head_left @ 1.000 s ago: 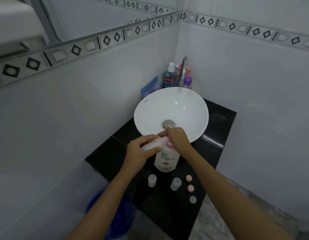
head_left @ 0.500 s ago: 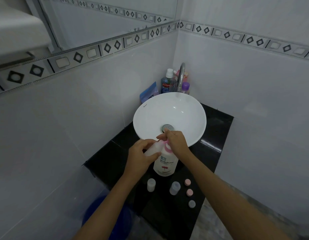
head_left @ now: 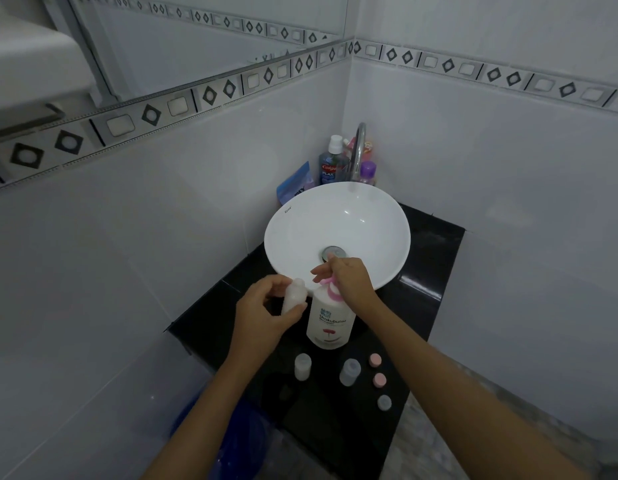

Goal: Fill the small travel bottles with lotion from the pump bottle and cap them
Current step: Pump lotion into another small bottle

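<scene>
- While pressing the pink pump head, right hand (head_left: 352,278) closed over the top of the white pump bottle (head_left: 330,320), upright on glossy black counter (head_left: 422,306)
- Left hand (head_left: 266,313) clamped around a translucent travel bottle (head_left: 293,296), tilted beside the spout
- Two cylindrical bottles (head_left: 302,366) standing open nearby, three round caps (head_left: 379,379) alongside

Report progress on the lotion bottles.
Done: nothing capped; three caps lie loose on the counter. In hand: left hand holds one travel bottle beside the pump bottle, right hand on its pump. Left: two open bottles, all capping.
</scene>
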